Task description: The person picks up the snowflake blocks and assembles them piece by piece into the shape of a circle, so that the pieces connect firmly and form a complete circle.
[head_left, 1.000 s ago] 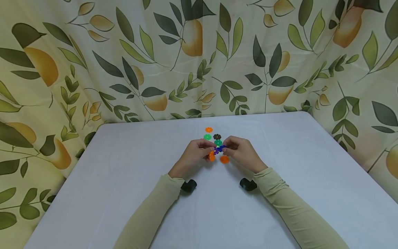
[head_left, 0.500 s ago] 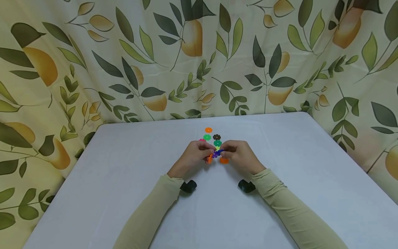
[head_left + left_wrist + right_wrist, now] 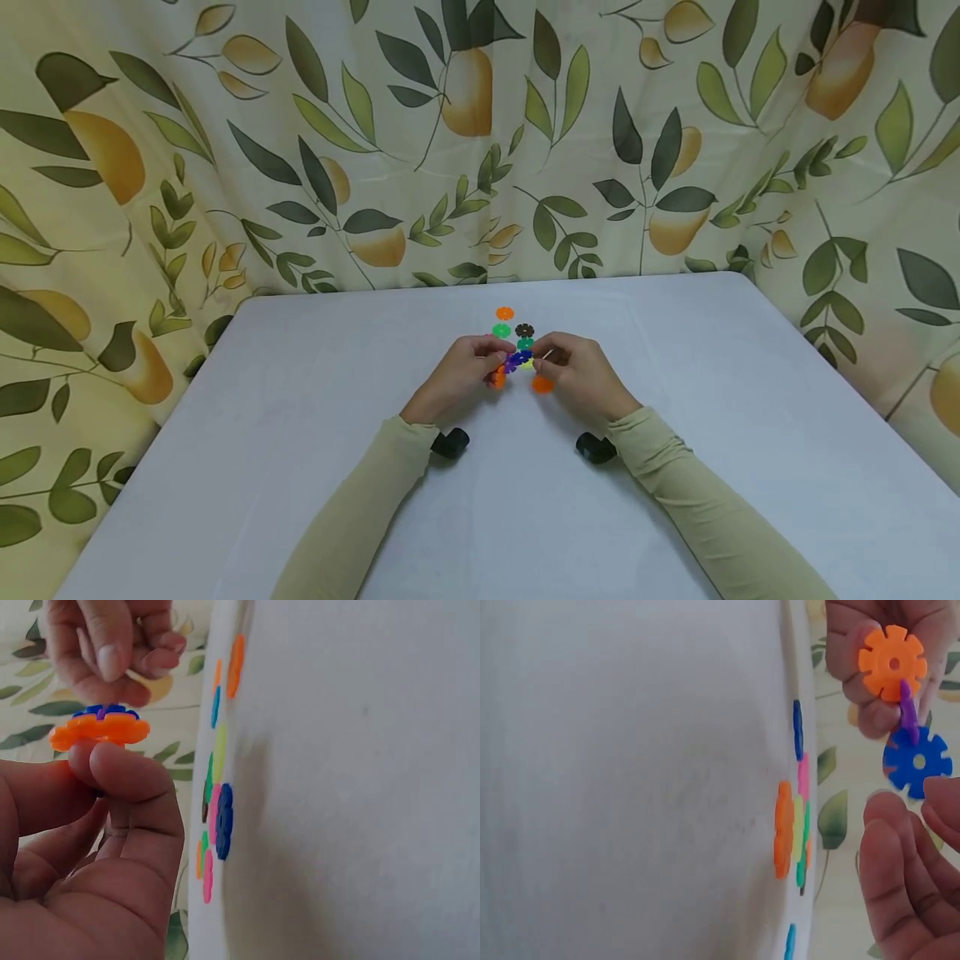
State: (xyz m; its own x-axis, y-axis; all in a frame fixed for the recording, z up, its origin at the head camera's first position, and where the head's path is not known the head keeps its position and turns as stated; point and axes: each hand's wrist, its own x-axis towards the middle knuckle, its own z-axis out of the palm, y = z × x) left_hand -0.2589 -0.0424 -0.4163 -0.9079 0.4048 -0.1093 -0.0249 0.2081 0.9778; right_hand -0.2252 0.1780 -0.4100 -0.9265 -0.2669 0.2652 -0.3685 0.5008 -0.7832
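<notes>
Three notched discs are joined in a chain: an orange disc, a purple disc set crosswise, and a blue disc. My left hand pinches the orange end between thumb and fingers, above the table; the left wrist view shows the fingertips under the orange disc. My right hand is beside the blue end. In the right wrist view its thumb and fingers stand apart, the thumb tip close to the blue rim; whether it touches, I cannot tell.
Loose discs lie on the white table behind and below my hands: orange, light green, brown, green, and another orange near my right fingers. A leaf-patterned curtain hangs behind the table.
The chain has shifted slightly left with my left hand. My right fingers, earlier on the blue disc, have parted from their pinch, and more of that disc shows.
</notes>
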